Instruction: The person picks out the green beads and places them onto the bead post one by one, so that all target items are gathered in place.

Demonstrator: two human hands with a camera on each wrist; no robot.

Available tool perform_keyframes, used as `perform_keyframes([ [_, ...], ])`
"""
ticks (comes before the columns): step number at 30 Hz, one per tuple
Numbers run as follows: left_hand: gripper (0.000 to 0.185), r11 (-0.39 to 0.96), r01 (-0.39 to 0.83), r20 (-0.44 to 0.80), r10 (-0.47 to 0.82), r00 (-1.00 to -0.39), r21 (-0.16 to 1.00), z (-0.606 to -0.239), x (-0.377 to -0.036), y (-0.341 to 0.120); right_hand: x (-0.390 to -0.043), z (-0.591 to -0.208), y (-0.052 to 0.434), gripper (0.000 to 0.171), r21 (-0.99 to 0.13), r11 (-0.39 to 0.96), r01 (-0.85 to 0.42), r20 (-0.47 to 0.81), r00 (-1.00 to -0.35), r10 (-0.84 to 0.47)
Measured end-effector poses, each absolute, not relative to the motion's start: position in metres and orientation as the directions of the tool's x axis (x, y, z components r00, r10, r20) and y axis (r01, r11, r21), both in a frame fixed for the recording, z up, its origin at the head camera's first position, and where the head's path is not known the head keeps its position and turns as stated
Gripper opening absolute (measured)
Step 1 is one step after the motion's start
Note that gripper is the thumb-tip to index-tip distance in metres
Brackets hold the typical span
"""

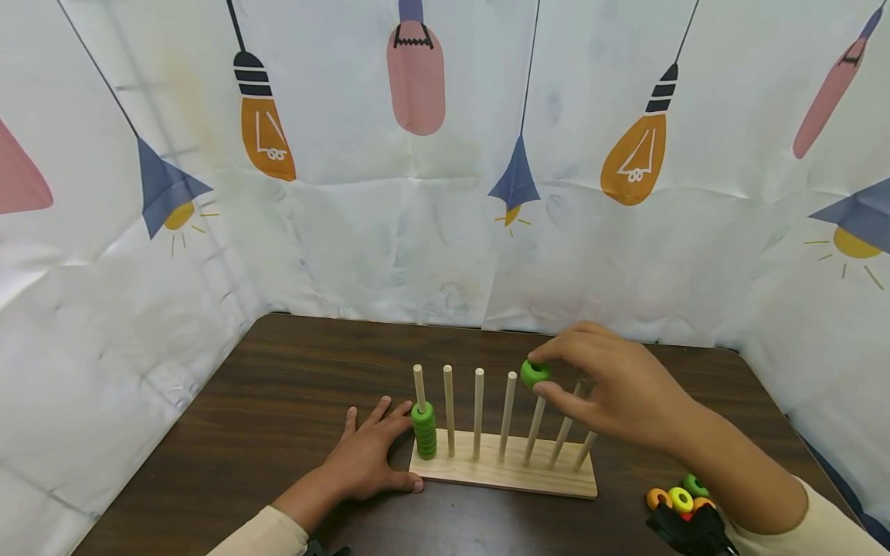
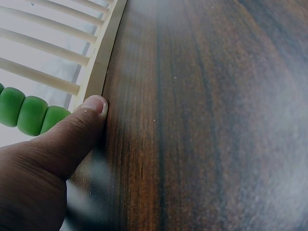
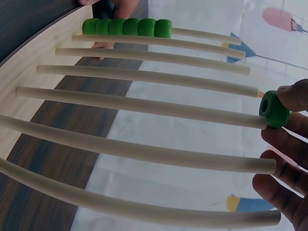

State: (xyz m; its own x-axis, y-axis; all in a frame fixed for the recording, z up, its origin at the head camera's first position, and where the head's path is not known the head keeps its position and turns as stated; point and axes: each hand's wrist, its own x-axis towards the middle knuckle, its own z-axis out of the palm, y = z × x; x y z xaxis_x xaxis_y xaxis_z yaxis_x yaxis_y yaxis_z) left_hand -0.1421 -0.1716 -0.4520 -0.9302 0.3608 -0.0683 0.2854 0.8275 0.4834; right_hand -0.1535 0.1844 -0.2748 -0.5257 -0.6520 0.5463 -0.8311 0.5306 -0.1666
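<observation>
Head view: a green bead is pinched in the right hand just beside the top of the fourth peg. The left hand lies flat, fingers spread, against the rack, beside the bead stack.

Left wrist view: the thumb is pressed to the base edge.

Right wrist view: the bead's hole should be lined up with the peg tip before release.
</observation>
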Motion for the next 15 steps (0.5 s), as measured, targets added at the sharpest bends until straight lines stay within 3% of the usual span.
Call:
perform_keyframes([
  [15,0.094,0.826,0.288,-0.065,0.362,-0.930,0.486,-0.452,-0.142,-0.172,-0.156,-0.276,0.172,0.029,-0.196,0.546,-0.815,0.509,-0.560,-0.654],
])
